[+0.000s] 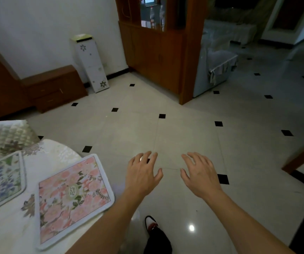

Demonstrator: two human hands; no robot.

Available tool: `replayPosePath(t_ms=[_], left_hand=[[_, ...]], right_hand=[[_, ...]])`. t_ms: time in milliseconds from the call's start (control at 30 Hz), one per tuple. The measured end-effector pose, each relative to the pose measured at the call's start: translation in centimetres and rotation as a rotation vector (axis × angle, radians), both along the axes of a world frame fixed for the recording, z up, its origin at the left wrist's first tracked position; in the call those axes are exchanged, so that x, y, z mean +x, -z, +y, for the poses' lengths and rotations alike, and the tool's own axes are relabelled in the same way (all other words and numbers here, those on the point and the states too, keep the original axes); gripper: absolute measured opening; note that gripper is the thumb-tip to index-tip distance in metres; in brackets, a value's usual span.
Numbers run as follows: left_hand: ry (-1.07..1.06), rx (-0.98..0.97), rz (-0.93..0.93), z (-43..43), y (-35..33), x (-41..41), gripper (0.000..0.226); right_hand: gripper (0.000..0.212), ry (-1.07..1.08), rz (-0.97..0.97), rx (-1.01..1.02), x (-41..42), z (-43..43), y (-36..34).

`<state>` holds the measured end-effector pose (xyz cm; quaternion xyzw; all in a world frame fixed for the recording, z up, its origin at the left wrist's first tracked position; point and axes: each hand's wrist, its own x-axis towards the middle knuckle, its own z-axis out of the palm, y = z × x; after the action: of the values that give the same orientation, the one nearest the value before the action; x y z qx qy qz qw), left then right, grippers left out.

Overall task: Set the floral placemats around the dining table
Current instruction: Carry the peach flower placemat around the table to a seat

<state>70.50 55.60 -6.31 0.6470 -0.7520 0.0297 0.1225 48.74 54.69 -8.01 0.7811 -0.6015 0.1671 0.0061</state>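
A pink floral placemat (pixel 72 200) lies flat near the edge of the white-clothed dining table (pixel 55 154) at the lower left. A blue floral placemat (pixel 0 182) lies to its left, cut off by the frame edge. My left hand (pixel 142 173) hovers over the floor just right of the pink placemat, fingers spread, holding nothing. My right hand (pixel 199 173) is beside it, also spread and empty. Neither hand touches a placemat.
A quilted chair cover (pixel 4 138) rises behind the table. Tiled floor (pixel 166 129) stretches ahead. A low wooden drawer unit (pixel 54 87), a white flowered stand (pixel 92 65) and a wooden cabinet (pixel 156 50) line the far side. My shoe (pixel 152 224) shows below.
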Motion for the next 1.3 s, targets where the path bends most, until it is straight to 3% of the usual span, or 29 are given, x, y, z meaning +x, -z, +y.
replayPosePath(t_ms=[300, 567, 767, 1033, 1300], left_hand=[[-0.147, 0.004, 0.057, -12.0, 1.2, 6.8, 0.059], [-0.466, -0.062, 0.137, -19.0, 0.6, 17.8, 0.059], [-0.728, -0.070, 0.151, -17.2, 0.9, 24.9, 0.054], [-1.192, -0.036, 0.153, -10.9, 3.1, 31.0, 0.055], [-1.702, 0.126, 0.311, -5.3, 4.6, 29.9, 0.064]], right_hand=[[0.046, -0.132, 0.051, 0.010, 7.8, -15.2, -0.1], [0.043, -0.390, 0.075, -0.056, 20.6, -27.0, -1.8], [0.050, -0.684, 0.011, -0.018, 31.4, -29.4, -0.7], [0.042, -1.133, -0.001, 0.031, 45.8, -28.1, 0.8], [0.043, -1.505, 0.064, 0.088, 54.7, -26.9, 1.9]])
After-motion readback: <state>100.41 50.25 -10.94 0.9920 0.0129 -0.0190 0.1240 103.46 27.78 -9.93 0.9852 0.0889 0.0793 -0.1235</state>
